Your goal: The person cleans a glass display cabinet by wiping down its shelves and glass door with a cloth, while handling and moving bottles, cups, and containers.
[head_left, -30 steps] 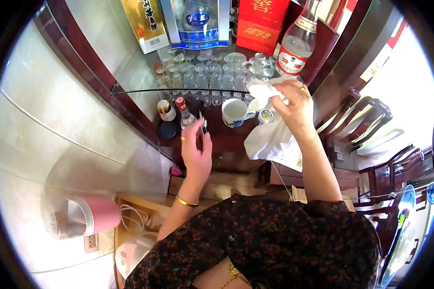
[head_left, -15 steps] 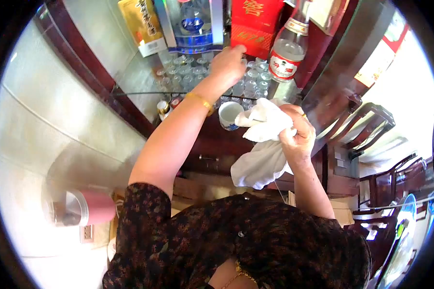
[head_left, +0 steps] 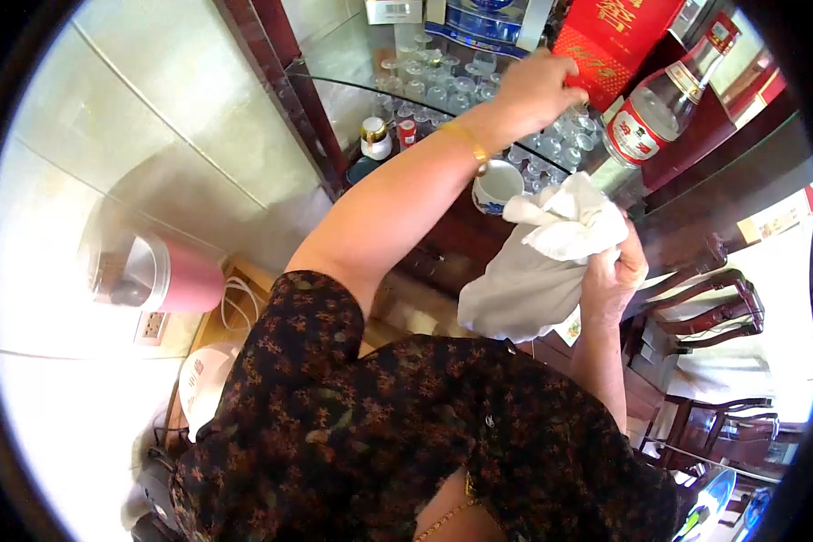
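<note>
My left hand reaches over the glass shelf, its fingers at the lower left of the red box; whether they grip anything is hidden. Small upturned glasses stand in rows under and beside it. A clear bottle with a red and white label is to the right of the box. My right hand is closed on a bunched white cloth, which hangs down in front of the cabinet. Left of the cloth, below the shelf, stands a white and blue mug.
A blue and silver box stands at the back of the shelf. Below it on the left are a small jar and a red-capped bottle. A pink container is at far left, wooden chairs at right.
My left hand has risen from the small bottle below the shelf to the red box. My right hand, still holding the cloth, has come lower. The view has shifted and tilted.
</note>
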{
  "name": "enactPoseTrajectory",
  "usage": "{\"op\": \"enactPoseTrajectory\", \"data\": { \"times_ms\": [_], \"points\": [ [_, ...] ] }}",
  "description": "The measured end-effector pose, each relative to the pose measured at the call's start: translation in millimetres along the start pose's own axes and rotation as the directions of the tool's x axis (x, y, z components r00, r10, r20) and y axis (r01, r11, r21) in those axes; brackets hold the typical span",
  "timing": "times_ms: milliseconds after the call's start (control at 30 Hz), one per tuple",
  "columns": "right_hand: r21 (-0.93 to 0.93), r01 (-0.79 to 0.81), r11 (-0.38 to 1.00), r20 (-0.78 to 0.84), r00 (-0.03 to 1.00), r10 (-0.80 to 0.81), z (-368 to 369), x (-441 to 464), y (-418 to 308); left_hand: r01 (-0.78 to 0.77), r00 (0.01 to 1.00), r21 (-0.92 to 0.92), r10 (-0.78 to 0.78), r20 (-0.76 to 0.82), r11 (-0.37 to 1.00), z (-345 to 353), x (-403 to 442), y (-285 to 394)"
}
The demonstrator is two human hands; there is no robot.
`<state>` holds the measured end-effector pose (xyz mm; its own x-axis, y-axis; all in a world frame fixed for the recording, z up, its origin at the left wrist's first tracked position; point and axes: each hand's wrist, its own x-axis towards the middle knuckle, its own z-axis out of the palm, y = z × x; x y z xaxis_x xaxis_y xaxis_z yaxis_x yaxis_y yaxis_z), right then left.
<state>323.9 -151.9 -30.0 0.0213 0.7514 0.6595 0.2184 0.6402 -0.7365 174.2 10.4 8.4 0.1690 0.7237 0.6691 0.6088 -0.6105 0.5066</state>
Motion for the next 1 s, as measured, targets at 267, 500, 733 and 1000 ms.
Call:
{"op": "enactPoseTrajectory", "data": {
  "times_ms": [267,500,733,1000],
  "points": [
    [0.011,-0.010,1.000,-0.108,0.994,0.011,0.1,8.4,6.6,0.410,0.605,-0.473,-0.621,-0.499,0.779,-63.3,-180.5,-95.8],
    [-0.091,-0.012,0.996,-0.080,0.997,0.005,4.8,5.6,8.8,0.682,0.713,0.013,-0.661,-0.232,0.731,14.6,-250.1,-189.0],
    [0.041,-0.302,0.953,0.161,0.943,0.292,22.3,-27.7,26.8,0.340,0.885,-0.161,-0.373,-0.278,0.927,15.4,-194.5,-202.7],
    [-0.052,-0.532,0.845,0.274,0.806,0.524,51.6,-42.4,44.0,0.521,0.846,-0.094,-0.528,-0.072,0.848,-0.3,-200.3,-182.8]
  ]
}}
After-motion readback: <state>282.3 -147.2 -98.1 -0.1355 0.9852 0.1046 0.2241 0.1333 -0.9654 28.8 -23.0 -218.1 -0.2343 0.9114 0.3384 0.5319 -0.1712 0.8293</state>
